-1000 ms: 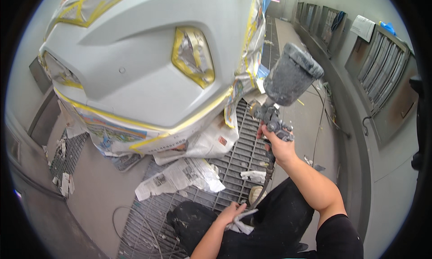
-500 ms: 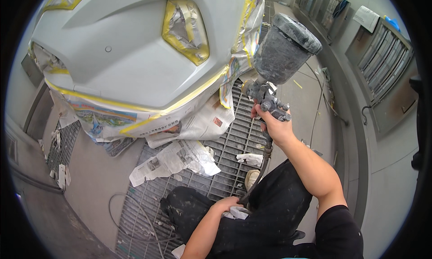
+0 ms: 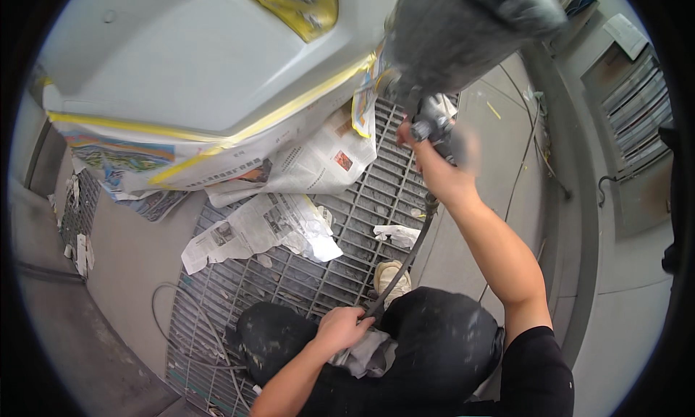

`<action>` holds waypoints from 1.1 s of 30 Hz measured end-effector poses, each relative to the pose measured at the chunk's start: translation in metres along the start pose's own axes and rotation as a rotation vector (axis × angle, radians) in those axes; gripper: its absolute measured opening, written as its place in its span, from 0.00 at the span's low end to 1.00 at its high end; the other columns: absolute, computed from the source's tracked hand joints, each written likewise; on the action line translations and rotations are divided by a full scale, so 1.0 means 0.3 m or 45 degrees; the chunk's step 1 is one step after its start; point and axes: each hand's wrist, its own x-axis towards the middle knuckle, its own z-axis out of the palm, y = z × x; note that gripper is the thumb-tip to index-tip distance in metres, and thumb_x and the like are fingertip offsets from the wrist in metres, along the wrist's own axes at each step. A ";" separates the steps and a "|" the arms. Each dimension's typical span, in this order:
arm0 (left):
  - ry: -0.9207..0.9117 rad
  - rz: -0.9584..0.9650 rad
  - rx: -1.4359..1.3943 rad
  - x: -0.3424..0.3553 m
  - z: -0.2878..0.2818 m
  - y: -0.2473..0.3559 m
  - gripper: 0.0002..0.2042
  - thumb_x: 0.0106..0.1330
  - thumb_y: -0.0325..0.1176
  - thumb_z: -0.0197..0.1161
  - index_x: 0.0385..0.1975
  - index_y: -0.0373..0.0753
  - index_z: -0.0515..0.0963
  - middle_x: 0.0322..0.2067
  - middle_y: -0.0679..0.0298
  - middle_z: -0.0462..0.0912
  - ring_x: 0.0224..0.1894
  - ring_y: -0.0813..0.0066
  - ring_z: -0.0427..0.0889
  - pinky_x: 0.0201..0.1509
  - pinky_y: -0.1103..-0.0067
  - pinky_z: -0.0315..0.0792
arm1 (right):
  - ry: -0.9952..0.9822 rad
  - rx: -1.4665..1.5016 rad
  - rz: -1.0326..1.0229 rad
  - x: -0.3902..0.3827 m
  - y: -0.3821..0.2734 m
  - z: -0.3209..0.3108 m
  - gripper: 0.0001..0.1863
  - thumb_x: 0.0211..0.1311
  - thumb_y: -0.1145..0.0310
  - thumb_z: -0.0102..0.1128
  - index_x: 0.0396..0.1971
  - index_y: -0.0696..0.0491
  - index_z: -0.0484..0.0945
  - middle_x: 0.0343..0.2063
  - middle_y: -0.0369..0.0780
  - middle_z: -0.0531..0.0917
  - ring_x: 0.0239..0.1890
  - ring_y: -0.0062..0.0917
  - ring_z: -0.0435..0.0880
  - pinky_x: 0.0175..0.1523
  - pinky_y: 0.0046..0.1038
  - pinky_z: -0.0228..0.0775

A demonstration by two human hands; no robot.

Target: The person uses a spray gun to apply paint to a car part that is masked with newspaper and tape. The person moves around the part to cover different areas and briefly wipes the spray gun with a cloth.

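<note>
My right hand grips a dark spray gun with a large, paint-spattered cup, blurred at the upper middle. The gun is beside a pale grey vehicle bumper, masked with yellow tape and newspaper. At the bottom middle my left hand is closed on the black air hose, which hangs from the gun's handle. A crumpled grey cloth lies beneath that hand, between my dark-trousered knees.
Torn newspaper and paper scraps lie on the floor grating. A loose cable loops at lower left. A wall with a slatted vent runs along the right, and another hose lies beside it.
My view has tipped down, so the bumper sits higher. The gun and cup have risen in the picture and blurred. My left hand now grips the hose, slightly further left in view.
</note>
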 end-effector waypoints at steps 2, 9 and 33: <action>-0.040 0.038 0.009 0.020 -0.045 -0.010 0.19 0.66 0.49 0.63 0.27 0.37 0.82 0.22 0.53 0.83 0.31 0.47 0.83 0.35 0.59 0.75 | 0.118 -0.043 -0.110 0.022 0.046 0.006 0.05 0.64 0.78 0.64 0.39 0.61 0.82 0.32 0.36 0.86 0.34 0.14 0.82 0.41 0.20 0.74; -0.115 -0.007 -0.283 0.029 -0.040 0.031 0.20 0.68 0.50 0.62 0.24 0.37 0.78 0.16 0.54 0.77 0.23 0.49 0.79 0.28 0.62 0.70 | 0.307 -0.024 -0.099 0.063 0.173 0.033 0.14 0.67 0.65 0.67 0.47 0.56 0.82 0.29 0.33 0.85 0.26 0.08 0.75 0.24 0.15 0.58; -0.359 0.062 -0.203 0.057 -0.085 0.006 0.20 0.68 0.49 0.62 0.26 0.36 0.81 0.18 0.53 0.78 0.27 0.48 0.81 0.31 0.61 0.72 | -0.202 0.004 -0.043 0.044 0.174 0.035 0.19 0.68 0.59 0.59 0.44 0.62 0.74 0.28 0.41 0.81 0.18 0.13 0.69 0.22 0.17 0.58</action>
